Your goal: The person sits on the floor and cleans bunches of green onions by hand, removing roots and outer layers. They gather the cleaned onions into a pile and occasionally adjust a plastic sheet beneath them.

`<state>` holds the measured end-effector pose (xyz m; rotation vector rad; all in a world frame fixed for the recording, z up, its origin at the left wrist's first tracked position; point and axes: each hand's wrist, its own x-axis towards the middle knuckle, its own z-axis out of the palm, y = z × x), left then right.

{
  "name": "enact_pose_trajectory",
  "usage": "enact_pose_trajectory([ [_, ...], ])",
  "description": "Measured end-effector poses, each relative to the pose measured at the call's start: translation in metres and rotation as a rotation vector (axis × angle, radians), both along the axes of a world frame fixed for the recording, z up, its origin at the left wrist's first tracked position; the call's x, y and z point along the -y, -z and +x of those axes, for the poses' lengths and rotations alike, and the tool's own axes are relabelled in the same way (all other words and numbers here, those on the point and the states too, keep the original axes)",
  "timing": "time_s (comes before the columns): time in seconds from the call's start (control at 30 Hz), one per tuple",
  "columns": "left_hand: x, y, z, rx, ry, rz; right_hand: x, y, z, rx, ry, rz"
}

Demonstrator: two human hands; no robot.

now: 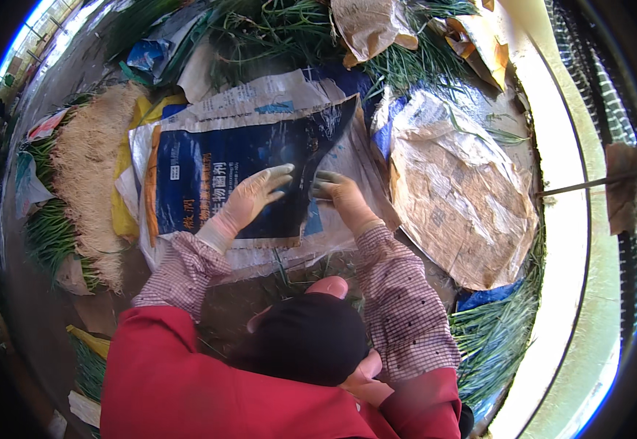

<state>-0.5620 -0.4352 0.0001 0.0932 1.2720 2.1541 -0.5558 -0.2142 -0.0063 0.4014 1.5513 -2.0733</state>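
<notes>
My left hand [258, 195], in a pale rubber glove, hovers over or rests on a dark blue printed sack [274, 219]; its fingers are spread and it grips nothing. Facing it, my right hand [343, 197], gloved too, is by the raised right edge of the blue sack, fingers apart. Whether either hand touches the sack is not clear. Under the blue sack lie white woven sacks [332, 228], partly covered. The blue sack's right side curls up, and an orange strip runs along its left edge.
Green-leaved bundles with pale roots [91, 186] stand at the left. A crumpled brown-and-white sheet [461, 208] lies at the right. Long green stalks [274, 41] are heaped at the far side, with a brown paper sack [370, 27] on them. More green leaves [488, 340] lie at the lower right.
</notes>
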Motion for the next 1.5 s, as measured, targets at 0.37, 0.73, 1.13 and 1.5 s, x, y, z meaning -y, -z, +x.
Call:
enact_pose_trajectory([
  [0.37, -0.011, 0.096, 0.012, -0.268, -0.520, -0.910, -0.064, 0.040, 0.026, -0.653, 0.018, 1.602],
  [0.73, 0.131, -0.181, -0.027, -1.344, -0.739, -1.542, -0.077, -0.069, 0.014, -0.637, 0.004, 0.913],
  [1.13, -0.048, 0.007, 0.002, -1.078, 0.148, -1.434, -0.555, -0.369, 0.179, -0.553, 0.935, 0.756],
  [1.5, -0.197, -0.185, 0.097, -1.009, 0.262, -0.056, -0.461, -0.564, 0.265, -0.737, 1.007, 1.058],
])
